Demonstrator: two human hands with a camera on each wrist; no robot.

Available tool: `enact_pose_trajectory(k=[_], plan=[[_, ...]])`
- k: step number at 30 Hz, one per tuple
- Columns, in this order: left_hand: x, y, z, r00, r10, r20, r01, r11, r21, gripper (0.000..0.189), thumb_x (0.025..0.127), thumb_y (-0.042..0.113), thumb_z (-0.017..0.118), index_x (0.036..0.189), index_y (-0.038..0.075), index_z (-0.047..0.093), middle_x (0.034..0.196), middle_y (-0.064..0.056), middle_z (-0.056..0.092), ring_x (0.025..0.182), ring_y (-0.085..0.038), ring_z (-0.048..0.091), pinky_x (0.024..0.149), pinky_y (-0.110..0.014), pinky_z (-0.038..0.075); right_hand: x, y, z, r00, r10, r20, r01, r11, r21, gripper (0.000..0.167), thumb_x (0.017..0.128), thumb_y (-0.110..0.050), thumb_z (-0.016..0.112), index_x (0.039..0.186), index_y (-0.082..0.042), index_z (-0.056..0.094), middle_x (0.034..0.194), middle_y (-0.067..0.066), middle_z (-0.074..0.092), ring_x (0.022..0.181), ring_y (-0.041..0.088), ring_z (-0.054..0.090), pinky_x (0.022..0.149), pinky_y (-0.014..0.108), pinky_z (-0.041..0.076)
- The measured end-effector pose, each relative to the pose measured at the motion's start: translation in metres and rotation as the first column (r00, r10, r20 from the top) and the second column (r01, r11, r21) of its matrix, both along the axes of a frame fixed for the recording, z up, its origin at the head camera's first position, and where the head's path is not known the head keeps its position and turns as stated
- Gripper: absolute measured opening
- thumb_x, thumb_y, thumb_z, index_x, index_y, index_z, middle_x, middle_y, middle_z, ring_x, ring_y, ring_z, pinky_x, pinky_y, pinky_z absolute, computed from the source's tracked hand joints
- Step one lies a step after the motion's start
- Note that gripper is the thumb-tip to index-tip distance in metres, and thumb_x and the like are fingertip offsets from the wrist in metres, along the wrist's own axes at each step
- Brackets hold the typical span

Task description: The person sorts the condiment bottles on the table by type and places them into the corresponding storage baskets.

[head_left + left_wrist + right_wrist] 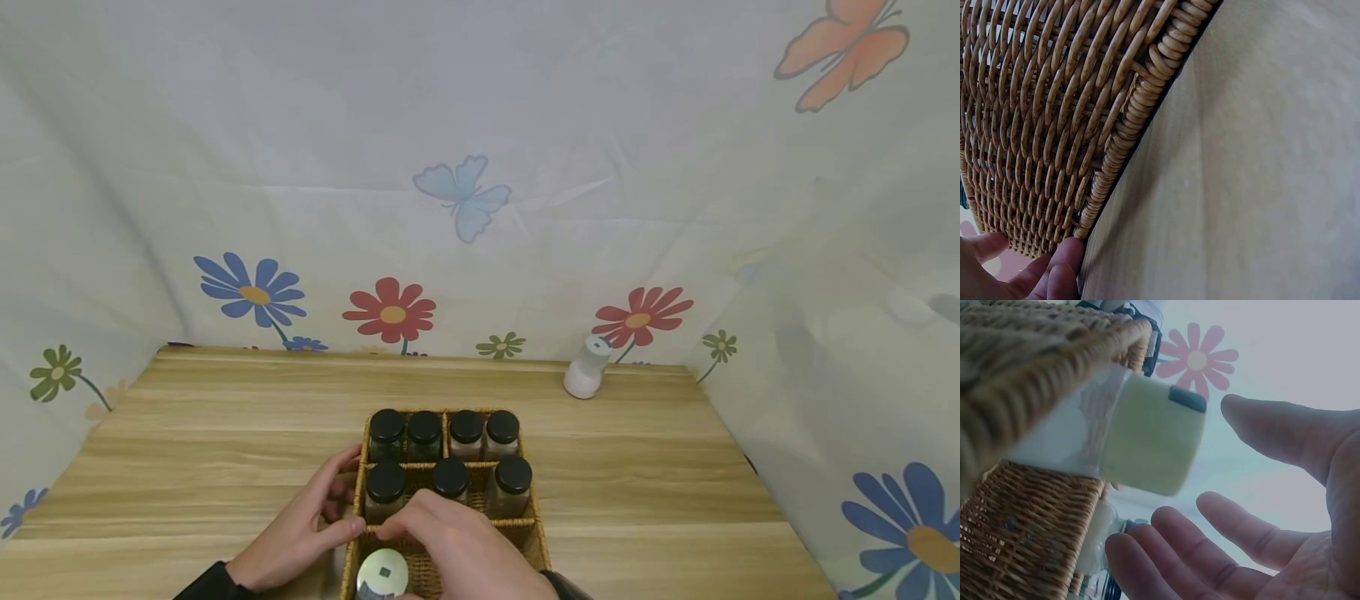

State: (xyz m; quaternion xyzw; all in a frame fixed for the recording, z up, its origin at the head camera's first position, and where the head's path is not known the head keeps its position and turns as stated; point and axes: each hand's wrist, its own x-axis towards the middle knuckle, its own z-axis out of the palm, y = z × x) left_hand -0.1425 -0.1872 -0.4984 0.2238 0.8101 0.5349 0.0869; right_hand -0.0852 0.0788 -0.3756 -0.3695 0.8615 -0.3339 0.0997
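Note:
A wicker basket [537,546] with dividers stands on the wooden table. My left hand [303,529] rests against its left side, the thumb at the rim and the fingertips on the outer wall; the left wrist view shows these fingers [1063,265] touching the wicker low down. My right hand [468,546] is over the front compartment, beside a container with a pale green cap [384,570]. Seen from the right wrist, the thumb and spread fingers stand apart from that pale green cap [1150,434], holding nothing. Black-lidded jars [386,481] fill the compartments behind, one partly covered by my right hand.
At the table's back right stands a small white bottle [584,371] with a greyish top. A flower-printed cloth [465,275] hangs behind the table [225,400] and along both sides.

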Motion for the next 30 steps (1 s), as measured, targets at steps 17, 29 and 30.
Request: enact_pose_trajectory(k=[17,29,30], plan=[[0.002,0.001,0.001,1.0,0.004,-0.002,-0.004,1.0,0.004,0.073,0.101,0.025,0.062,0.161,0.029,0.02,0.153,-0.015,0.041,0.108,-0.014,0.056,0.081,-0.027,0.046,-0.006,0.015,0.018,0.985,-0.148,-0.088,0.148,0.989,0.0,0.039,0.089,-0.05,0.075,0.121,-0.032,0.063,0.113,-0.019,0.06,0.1,0.0,0.057,0.086,0.027,0.05],[0.002,0.002,0.002,1.0,0.023,-0.004,-0.023,1.0,-0.019,0.073,0.101,0.027,0.063,0.161,0.027,0.02,0.154,-0.014,0.041,0.107,-0.013,0.056,0.081,-0.028,0.046,-0.025,0.033,0.017,0.926,-0.226,-0.302,0.214,0.974,-0.072,0.04,0.092,-0.044,0.073,0.124,-0.021,0.065,0.124,-0.01,0.059,0.113,0.01,0.056,0.091,0.035,0.05],[0.002,0.002,0.003,1.0,0.022,-0.006,-0.023,1.0,-0.019,0.074,0.101,0.027,0.063,0.161,0.027,0.02,0.154,-0.014,0.041,0.107,-0.013,0.056,0.081,-0.028,0.046,-0.026,0.035,0.017,0.921,-0.23,-0.313,0.219,0.973,-0.071,0.04,0.092,-0.043,0.074,0.124,-0.02,0.065,0.126,-0.01,0.059,0.114,0.009,0.055,0.091,0.035,0.051]])
